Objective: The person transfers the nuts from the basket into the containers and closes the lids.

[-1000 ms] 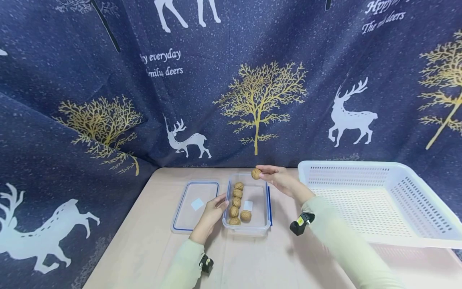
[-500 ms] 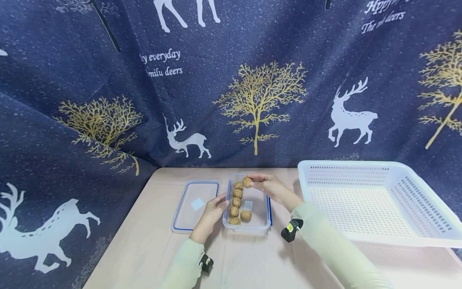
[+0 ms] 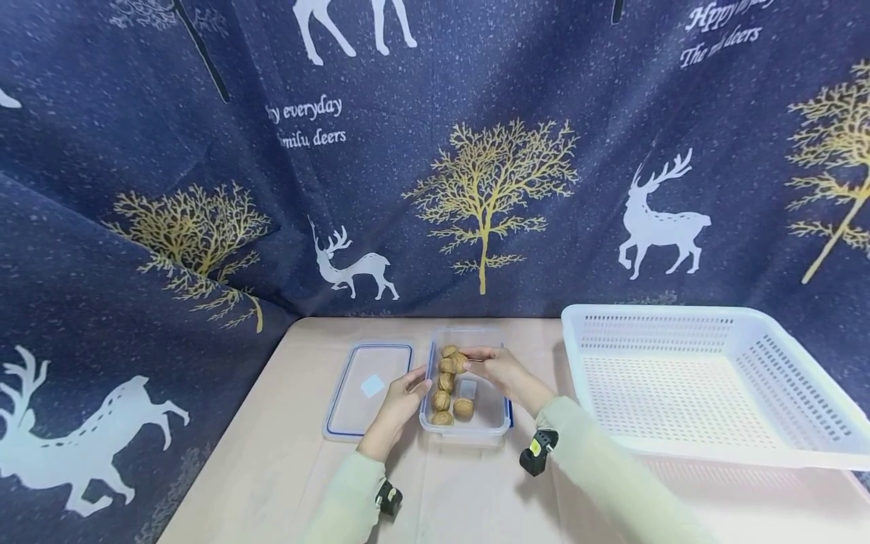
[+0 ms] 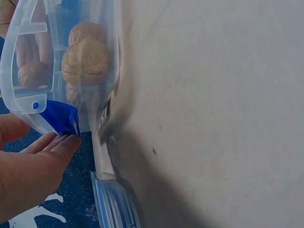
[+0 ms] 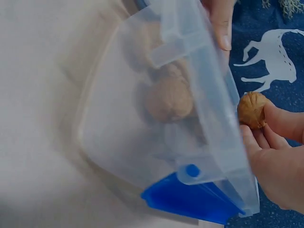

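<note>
A clear plastic food container (image 3: pixel 465 431) with blue latches stands on the table. Along its left wall runs a row of several walnuts (image 3: pixel 442 400), and a single walnut (image 3: pixel 464 409) sits beside the row's near end. My right hand (image 3: pixel 504 370) reaches in over the container and pinches another walnut (image 5: pixel 251 110) between thumb and fingers, overlapping the far part of the row in the head view. At the left wall, my left hand (image 3: pixel 397 400) holds the container's side, its fingertips (image 4: pixel 71 141) touching the blue latch (image 4: pixel 61 118).
The blue-edged lid (image 3: pixel 350 412) lies flat on the table left of the container. On the right stands a large white perforated basket (image 3: pixel 652 310). A dark cloth (image 3: pixel 421 181) printed with deer and trees hangs behind the table.
The right hand has carried its walnut left, down and nearer, from above the container's far right to the row along the left wall. The left hand has stayed in place.
</note>
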